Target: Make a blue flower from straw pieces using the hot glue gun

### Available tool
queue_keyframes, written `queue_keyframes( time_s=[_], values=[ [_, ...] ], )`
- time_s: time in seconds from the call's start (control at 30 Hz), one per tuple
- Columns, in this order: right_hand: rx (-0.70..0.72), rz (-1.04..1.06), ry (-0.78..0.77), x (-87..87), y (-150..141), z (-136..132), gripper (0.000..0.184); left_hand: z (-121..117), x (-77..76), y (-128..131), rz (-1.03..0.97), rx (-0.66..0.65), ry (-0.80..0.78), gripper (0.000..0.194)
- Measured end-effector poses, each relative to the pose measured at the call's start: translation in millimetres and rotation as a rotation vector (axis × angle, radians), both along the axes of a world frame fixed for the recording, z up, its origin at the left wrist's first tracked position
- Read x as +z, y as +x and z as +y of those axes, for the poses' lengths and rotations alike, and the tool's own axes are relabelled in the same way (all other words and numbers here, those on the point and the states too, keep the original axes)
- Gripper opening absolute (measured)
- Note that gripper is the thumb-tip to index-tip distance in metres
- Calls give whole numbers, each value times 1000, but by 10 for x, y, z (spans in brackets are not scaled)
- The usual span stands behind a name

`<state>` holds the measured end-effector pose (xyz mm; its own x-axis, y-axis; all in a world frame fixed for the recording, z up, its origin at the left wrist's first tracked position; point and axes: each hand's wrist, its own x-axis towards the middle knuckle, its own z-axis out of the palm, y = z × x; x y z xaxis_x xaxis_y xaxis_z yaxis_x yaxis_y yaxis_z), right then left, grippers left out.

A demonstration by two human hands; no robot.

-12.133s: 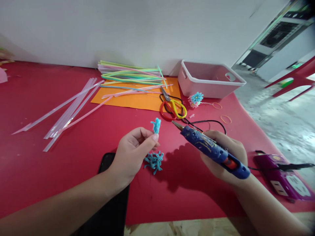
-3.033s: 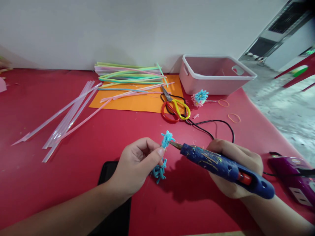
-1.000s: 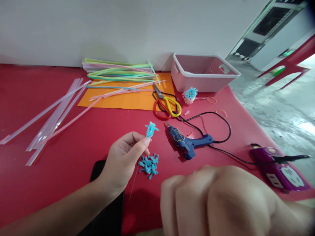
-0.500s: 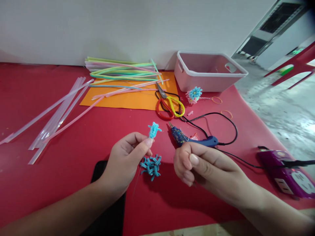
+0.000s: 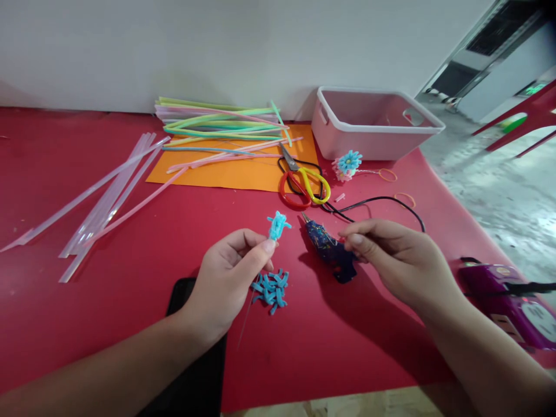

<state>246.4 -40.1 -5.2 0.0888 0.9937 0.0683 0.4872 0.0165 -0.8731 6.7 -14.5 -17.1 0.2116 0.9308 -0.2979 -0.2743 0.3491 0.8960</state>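
My left hand (image 5: 234, 275) is closed in a pinch on a small light-blue pipe-cleaner bud (image 5: 278, 225), held upright above the table. A thin wire hangs below those fingers. Just under the hand lies a small heap of cut blue pipe-cleaner pieces (image 5: 271, 291). On the right, my right hand (image 5: 386, 255) closes its fingers at the handle end of a dark blue glue gun (image 5: 325, 246), whose handle is mostly hidden by the hand. The gun's nozzle points up and left, toward the scissors. Dried glue strands cover its body.
Red-and-yellow scissors (image 5: 304, 182) and an orange sheet (image 5: 208, 178) lie beyond, with pipe cleaners (image 5: 221, 124) on top. Clear glue sticks (image 5: 115, 194) are at left. A pink basket (image 5: 373, 142), a pipe-cleaner flower (image 5: 348, 164), a purple power strip (image 5: 506, 298) and a black phone-like slab (image 5: 195, 370) surround the hands.
My right hand has moved up and right and taken hold of the glue gun, which has turned and tilted. The left hand still holds the blue bud. The view has shifted slightly.
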Motion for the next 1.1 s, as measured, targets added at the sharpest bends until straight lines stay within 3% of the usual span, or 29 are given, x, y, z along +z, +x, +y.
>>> queue_keyframes(
  time_s=[0.13,0.27,0.37,0.47,0.57,0.73,0.87,1.0,1.1],
  values=[
    [-30,-346,104,8,117,30,32,-3,-5,0,-7,-16,11,21],
    [102,-571,320,55,243,57,31,-8,7,0,-17,-25,19,21],
    [254,-659,224,60,368,70,33,-10,18,3,-22,-22,18,22],
    [380,-682,77,40,454,61,33,-15,25,4,-25,-15,7,22],
    [441,-680,68,14,469,53,44,-23,32,-5,-27,-6,9,22],
    [403,-704,98,-32,479,101,42,-16,37,-15,-39,11,-10,20],
    [377,-769,129,31,472,128,40,-1,37,3,-47,18,-20,19],
    [305,-752,319,171,190,112,25,-7,51,1,-53,36,-16,19],
    [518,-623,345,193,-134,129,17,-14,71,-4,-42,37,2,20]
  ],
)
